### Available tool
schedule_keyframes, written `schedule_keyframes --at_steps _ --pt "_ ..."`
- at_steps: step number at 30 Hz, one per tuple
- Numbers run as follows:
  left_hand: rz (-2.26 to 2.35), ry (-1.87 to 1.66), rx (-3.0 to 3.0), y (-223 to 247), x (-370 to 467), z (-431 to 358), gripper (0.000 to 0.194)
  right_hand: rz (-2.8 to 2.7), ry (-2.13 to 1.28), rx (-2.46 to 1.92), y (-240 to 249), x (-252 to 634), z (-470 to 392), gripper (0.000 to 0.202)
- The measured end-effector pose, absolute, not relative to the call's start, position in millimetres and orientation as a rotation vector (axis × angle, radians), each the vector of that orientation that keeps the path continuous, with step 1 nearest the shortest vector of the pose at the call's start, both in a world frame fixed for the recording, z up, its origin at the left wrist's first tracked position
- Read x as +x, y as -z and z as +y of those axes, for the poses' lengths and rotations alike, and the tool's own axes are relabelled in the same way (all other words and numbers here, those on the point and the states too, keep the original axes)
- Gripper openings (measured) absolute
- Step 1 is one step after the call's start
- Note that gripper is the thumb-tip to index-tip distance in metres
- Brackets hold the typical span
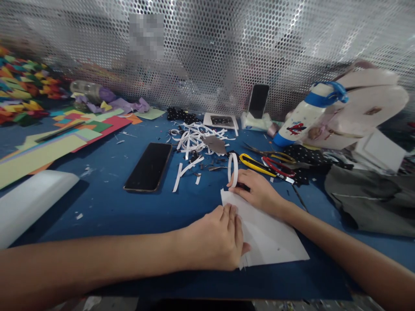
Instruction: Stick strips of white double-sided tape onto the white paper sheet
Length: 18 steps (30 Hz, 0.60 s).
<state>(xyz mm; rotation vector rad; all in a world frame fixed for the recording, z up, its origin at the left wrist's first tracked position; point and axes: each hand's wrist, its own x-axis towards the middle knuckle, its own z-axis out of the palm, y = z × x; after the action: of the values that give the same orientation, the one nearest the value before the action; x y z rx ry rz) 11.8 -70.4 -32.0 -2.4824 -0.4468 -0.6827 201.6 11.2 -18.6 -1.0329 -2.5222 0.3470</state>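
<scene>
- Paper sheet (272, 239) skewing is my main worry: if the left hand (220, 237) slips while the right hand (259, 192) tugs, it'd probably twist on the desk (110, 216).
- White loop (235, 169) by the right fingertips could crumple if those fingers squeeze too hard, imo.
- Yellow cutter (256, 165), roughly 12 o'clock from the sheet, has metal showing near the right forearm, so a careless reach might mean a nick.
- Grip check: left fingers bunched over the sheet's left edge, can't tell if they're pinching; right grip looks narrow at the loop's foot, can't tell what's held.
- Sheet's around 5 o'clock from mid-view, slanted, plain white, mostly flat, tiny dark speck near its bottom edge.
</scene>
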Motion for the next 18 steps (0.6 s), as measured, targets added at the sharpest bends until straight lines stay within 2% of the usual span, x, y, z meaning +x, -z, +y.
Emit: schedule_keyframes --at_steps 8,10,14,18 --pt "-0.440 0.761 -2.683 25 5 -52 0.047 -2.462 -0.396 -1.012 22 203 11 0.005" --pt "-0.532 0.829 -2.892 16 -1 -36 0.039 -2.433 -0.468 -0.985 22 203 12 0.006" --pt "-1.100 1.217 -2.984 5 -10 -12 0.023 -2.425 -0.495 -0.981 21 204 11 0.008" --pt "-1.170 1.486 -3.113 6 -8 -6 0.014 -2.432 -0.473 -1.018 19 204 8 0.008"
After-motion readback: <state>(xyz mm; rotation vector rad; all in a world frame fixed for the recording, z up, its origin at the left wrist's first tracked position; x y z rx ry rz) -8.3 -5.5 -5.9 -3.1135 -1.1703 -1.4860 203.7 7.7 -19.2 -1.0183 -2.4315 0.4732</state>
